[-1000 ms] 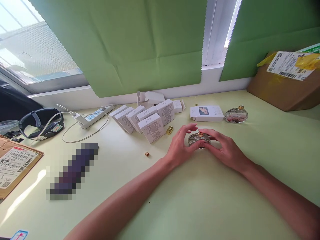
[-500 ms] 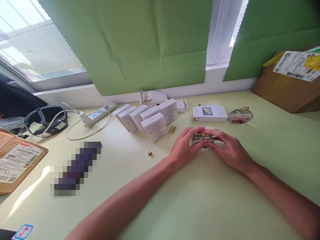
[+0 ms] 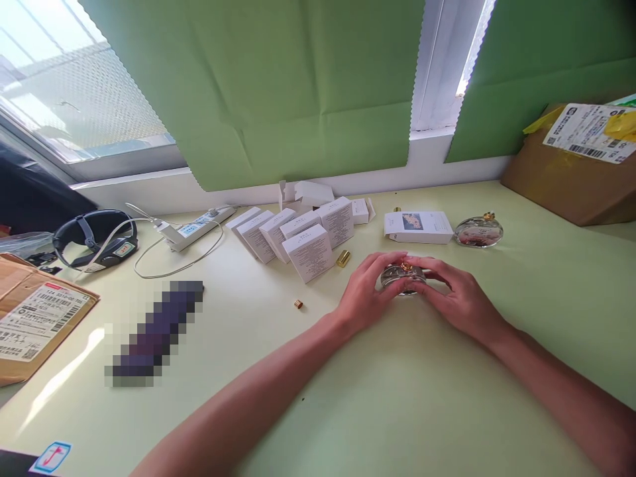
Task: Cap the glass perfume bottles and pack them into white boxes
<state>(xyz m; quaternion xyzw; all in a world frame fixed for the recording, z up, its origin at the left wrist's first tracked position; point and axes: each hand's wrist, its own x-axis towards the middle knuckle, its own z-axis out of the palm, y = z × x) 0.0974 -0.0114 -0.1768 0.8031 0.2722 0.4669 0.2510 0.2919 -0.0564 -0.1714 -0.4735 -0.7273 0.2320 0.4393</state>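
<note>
A clear oval glass perfume bottle with a gold-coloured neck stands on the table between my hands. My left hand is closed around its left side, thumb in front and fingers behind. From the right, my right hand grips the same bottle in a like way. The fingers cover both ends of the glass. To the left lie a gold cap and a small copper-coloured ring. A second perfume bottle rests farther back on the right, beside a white box with a flower picture.
Several white cartons stand in a slanted group at the back. Left of them are a power strip with a cable and a black headset. Cardboard boxes occupy the left edge and the back right.
Both hands stay on the perfume bottle in nearly the same place. The view has shifted very slightly; nothing else has visibly moved.
</note>
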